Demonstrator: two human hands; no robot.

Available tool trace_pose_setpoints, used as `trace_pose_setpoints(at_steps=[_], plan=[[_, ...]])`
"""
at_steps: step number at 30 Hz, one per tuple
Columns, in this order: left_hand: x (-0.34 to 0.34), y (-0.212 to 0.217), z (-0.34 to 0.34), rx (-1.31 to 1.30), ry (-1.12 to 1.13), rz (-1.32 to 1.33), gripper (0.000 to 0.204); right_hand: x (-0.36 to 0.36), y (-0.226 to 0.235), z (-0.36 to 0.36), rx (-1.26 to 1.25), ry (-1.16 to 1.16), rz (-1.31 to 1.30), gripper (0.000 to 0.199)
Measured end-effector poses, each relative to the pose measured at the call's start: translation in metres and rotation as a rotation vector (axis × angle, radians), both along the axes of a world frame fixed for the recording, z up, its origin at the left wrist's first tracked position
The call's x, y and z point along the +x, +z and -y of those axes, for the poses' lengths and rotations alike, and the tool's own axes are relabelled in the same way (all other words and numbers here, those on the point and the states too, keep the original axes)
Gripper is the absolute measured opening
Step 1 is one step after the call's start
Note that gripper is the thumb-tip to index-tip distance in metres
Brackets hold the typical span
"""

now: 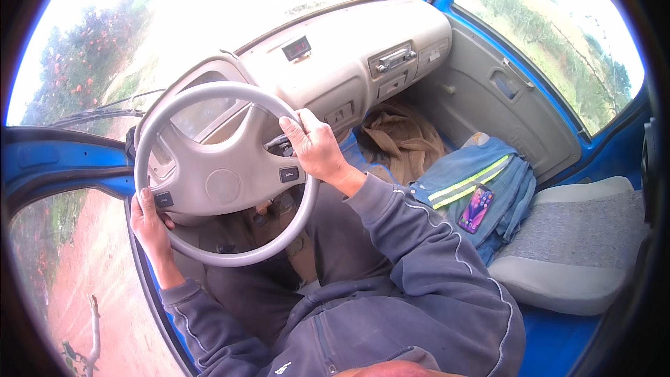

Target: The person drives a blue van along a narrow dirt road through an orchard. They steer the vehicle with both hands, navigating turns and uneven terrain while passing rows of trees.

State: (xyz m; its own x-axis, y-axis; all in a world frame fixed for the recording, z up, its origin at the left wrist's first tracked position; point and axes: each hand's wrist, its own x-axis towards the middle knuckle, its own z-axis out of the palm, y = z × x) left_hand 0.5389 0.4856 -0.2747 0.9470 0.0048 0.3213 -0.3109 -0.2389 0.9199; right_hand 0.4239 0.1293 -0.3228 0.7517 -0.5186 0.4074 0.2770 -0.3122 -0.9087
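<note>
A large grey steering wheel (225, 262) with a broad centre pad stands in front of me. On its left rim my left hand (150, 223) is closed, thumb lying up along the rim. My right hand (315, 145) grips the upper right of the rim, its thumb pointing up and to the left. Just beside that hand a dark stalk (277, 142) shows behind the wheel. Both forearms are in dark grey sleeves with pale piping. The fingers behind the rim are partly hidden.
A beige dashboard (328, 45) carries a small dark display (296, 49) and a radio (396, 58). Right of me lie a blue jacket (506, 160) with a reflective stripe, a lit phone (477, 208) and a brown sack (398, 136). A grey seat (579, 237) stands beside them.
</note>
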Motion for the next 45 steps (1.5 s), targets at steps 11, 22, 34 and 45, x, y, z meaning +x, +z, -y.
trace_pose_setpoints(at_steps=[11,22,34,45], plan=[[-0.021,0.001,0.015,-0.098,0.021,-0.033,0.035,0.003,0.007,0.012,0.007,0.054,-0.064,0.039],[-0.022,-0.010,0.002,-0.048,0.110,-0.025,0.041,0.009,0.029,0.011,-0.157,0.055,-0.037,0.051],[-0.038,-0.039,0.010,-0.209,0.205,-0.047,0.034,0.036,0.046,0.027,-0.316,0.167,-0.114,0.042],[-0.076,-0.069,0.011,-0.367,0.284,-0.073,0.035,0.083,0.066,0.021,-0.340,0.203,-0.242,0.059]])
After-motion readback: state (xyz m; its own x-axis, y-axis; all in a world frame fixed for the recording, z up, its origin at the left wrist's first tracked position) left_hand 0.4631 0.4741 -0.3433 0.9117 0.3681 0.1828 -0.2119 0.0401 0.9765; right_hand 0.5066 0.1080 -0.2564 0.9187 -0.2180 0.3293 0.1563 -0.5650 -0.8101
